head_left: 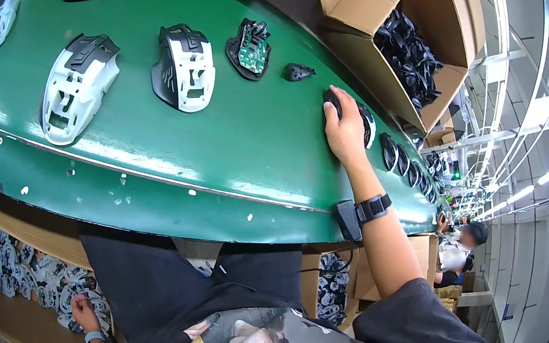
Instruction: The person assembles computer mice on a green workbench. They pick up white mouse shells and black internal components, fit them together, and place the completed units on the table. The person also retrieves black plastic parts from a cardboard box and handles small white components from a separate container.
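Note:
My right hand (346, 125) closes over a dark computer mouse part (331, 100) on the green work surface. Beside its knuckles, partly covered, is a black-and-white mouse shell (368, 125). My left hand (85, 315) reaches down into a cardboard box at the lower left, among many grey-and-white mouse shells (42, 281). Its fingers are bent against the shells; whatever lies between them is too small to make out. Farther left on the green surface lie two black-and-white mouse shells (81, 87) (192, 70), a mouse base with a green circuit board (251, 51) and a small black piece (299, 71).
An open cardboard box (435, 12) of black parts stands beyond the green surface (145, 162). Several dark mouse parts (402, 159) line up past my right hand. Another box of shells (333, 287) sits below the front edge. A person (453, 251) is farther right.

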The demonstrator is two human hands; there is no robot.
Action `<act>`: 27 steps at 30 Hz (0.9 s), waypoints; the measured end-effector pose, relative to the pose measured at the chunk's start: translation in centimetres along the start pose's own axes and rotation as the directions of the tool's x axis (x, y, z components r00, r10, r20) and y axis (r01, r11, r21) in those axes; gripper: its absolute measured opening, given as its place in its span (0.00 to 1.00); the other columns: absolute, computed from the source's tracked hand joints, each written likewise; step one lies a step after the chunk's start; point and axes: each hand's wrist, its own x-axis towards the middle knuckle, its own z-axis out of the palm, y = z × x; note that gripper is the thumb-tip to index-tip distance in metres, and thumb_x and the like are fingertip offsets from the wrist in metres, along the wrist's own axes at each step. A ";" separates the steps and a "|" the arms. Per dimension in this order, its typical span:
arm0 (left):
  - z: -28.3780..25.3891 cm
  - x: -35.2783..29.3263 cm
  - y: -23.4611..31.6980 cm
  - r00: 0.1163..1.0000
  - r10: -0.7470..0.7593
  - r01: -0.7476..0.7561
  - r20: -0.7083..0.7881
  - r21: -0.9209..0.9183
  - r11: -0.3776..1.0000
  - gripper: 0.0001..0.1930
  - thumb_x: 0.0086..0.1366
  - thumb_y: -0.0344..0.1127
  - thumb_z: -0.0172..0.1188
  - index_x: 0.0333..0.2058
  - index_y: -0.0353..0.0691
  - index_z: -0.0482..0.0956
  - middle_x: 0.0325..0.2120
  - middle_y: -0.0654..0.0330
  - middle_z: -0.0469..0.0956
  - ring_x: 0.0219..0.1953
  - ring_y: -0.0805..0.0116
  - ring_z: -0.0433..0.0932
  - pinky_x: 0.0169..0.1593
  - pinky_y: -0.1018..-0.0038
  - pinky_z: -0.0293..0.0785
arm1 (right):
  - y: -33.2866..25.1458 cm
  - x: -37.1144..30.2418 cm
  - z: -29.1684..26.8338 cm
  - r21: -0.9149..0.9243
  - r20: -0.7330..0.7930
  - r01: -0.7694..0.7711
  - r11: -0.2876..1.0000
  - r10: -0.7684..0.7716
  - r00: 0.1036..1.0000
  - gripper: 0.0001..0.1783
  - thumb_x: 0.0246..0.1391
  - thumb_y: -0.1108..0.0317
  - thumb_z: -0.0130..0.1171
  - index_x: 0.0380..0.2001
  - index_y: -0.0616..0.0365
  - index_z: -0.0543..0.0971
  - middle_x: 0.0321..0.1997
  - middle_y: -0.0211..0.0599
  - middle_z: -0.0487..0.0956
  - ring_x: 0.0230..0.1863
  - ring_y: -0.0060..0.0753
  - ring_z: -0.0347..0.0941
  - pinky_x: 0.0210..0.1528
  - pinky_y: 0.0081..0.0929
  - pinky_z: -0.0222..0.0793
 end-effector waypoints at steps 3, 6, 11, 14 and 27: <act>0.9 0.5 -0.4 0.995 -0.083 0.088 -0.049 0.109 0.990 0.06 0.74 0.28 0.54 0.35 0.41 0.76 0.21 0.71 0.68 0.22 0.81 0.64 0.26 0.80 0.59 | 0.0 0.2 0.2 0.031 -0.035 -0.005 0.999 0.006 0.999 0.24 0.66 0.61 0.58 0.62 0.60 0.77 0.66 0.55 0.76 0.67 0.57 0.72 0.70 0.42 0.66; 2.4 1.1 -0.7 0.997 -0.063 0.064 0.037 -0.015 0.998 0.05 0.73 0.25 0.54 0.36 0.41 0.76 0.20 0.72 0.68 0.22 0.82 0.63 0.26 0.80 0.59 | 1.2 -0.1 -0.8 0.133 -0.059 -0.011 0.991 0.019 0.998 0.24 0.65 0.61 0.61 0.60 0.61 0.80 0.64 0.56 0.78 0.66 0.55 0.74 0.71 0.40 0.66; 4.5 0.5 0.8 1.000 -0.005 0.005 0.017 0.029 1.000 0.05 0.73 0.24 0.54 0.36 0.43 0.74 0.22 0.73 0.66 0.22 0.84 0.60 0.26 0.80 0.55 | -3.2 -2.0 -5.7 0.901 0.262 -0.300 0.312 0.160 0.952 0.28 0.64 0.65 0.58 0.63 0.70 0.76 0.59 0.49 0.81 0.61 0.45 0.80 0.63 0.35 0.75; 0.8 0.9 -3.0 0.994 -0.010 0.016 0.107 -0.062 0.998 0.03 0.73 0.25 0.55 0.39 0.41 0.76 0.25 0.71 0.72 0.25 0.82 0.67 0.28 0.82 0.64 | -7.8 -1.9 -6.6 0.963 0.236 -0.237 0.129 0.029 0.971 0.30 0.62 0.65 0.61 0.65 0.71 0.74 0.62 0.51 0.80 0.56 0.47 0.82 0.65 0.37 0.75; 9.1 -9.6 -3.0 0.979 -0.143 0.177 -0.143 0.260 0.949 0.05 0.65 0.31 0.62 0.37 0.38 0.83 0.26 0.61 0.83 0.30 0.71 0.80 0.36 0.71 0.76 | 17.8 2.6 -1.2 -0.066 0.068 0.017 0.998 -0.012 0.998 0.24 0.71 0.53 0.59 0.62 0.56 0.81 0.62 0.45 0.83 0.62 0.38 0.78 0.66 0.32 0.67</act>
